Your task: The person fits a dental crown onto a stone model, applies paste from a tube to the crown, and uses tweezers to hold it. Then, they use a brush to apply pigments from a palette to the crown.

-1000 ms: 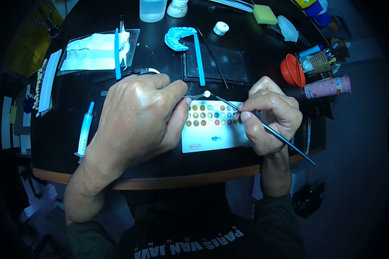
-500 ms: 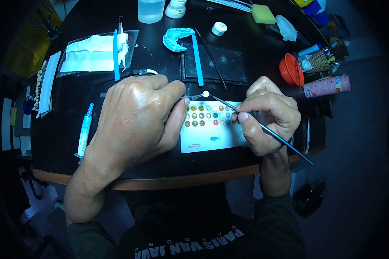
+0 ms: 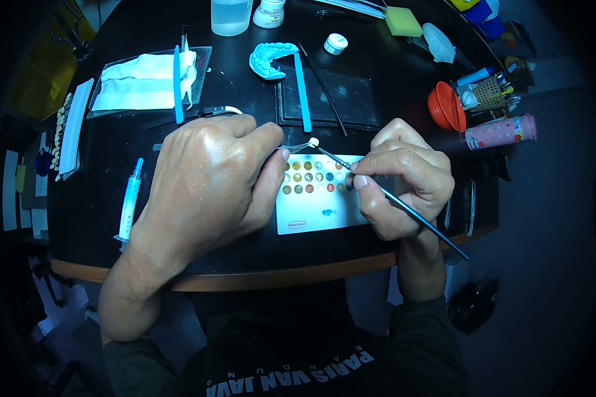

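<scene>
My left hand (image 3: 208,175) is closed around curved metal tweezers (image 3: 295,147), whose tips pinch a small white dental crown (image 3: 314,142). Between the thumb and fingers of my right hand (image 3: 404,182) is a thin dark paintbrush (image 3: 417,215), its handle slanting down to the right. The brush tip reaches right up to the crown's edge. Under both tools lies a white palette (image 3: 311,213) with rows of small coloured wells and a blue smear; my right hand covers its right side.
A syringe (image 3: 130,202) lies left of my left hand. Beyond are a blue dental cast (image 3: 265,61), a blue stick (image 3: 302,92), a second brush (image 3: 322,89), a small white jar (image 3: 336,44) and a folded white cloth (image 3: 136,83). A red bowl (image 3: 446,108) stands at right.
My right hand and the brush have shifted slightly left. The crown has turned a little and moved slightly left at the tweezer tips; my left hand is nearly still.
</scene>
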A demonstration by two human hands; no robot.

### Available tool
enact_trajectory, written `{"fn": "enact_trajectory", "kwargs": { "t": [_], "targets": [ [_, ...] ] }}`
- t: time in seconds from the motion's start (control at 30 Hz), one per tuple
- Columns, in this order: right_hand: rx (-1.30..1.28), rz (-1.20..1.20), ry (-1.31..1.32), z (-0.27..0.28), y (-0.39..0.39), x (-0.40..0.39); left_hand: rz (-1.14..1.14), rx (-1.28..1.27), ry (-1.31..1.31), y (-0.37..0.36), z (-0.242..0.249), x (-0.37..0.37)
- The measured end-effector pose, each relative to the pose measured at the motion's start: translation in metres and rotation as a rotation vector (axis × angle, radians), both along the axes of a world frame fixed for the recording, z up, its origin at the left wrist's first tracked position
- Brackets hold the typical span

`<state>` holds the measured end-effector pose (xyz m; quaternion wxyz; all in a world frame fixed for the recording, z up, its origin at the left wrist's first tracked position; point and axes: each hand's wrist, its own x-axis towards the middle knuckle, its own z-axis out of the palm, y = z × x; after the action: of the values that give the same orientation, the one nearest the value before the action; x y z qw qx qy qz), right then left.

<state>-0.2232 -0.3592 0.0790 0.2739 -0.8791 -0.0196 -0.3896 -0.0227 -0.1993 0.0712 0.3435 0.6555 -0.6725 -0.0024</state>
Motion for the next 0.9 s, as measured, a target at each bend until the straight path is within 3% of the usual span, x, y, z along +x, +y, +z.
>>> {"fn": "enact_trajectory", "kwargs": {
  "t": [0.5,0.73,0.77,0.9],
  "targets": [
    [-0.095,-0.025,0.010,0.003,0.007,-0.001,0.015,0.003,0.018,0.000,0.000,0.000],
    [0.378,-0.023,-0.013,0.006,-0.001,-0.007,-0.032,-0.018,-0.143,0.001,0.002,-0.002],
    [0.355,0.025,-0.017,0.008,-0.006,-0.010,-0.041,0.004,-0.169,0.002,0.002,-0.002],
    [0.653,0.045,-0.149,-0.003,-0.003,-0.007,-0.058,-0.036,-0.256,0.001,-0.003,-0.006]
  ]
}}
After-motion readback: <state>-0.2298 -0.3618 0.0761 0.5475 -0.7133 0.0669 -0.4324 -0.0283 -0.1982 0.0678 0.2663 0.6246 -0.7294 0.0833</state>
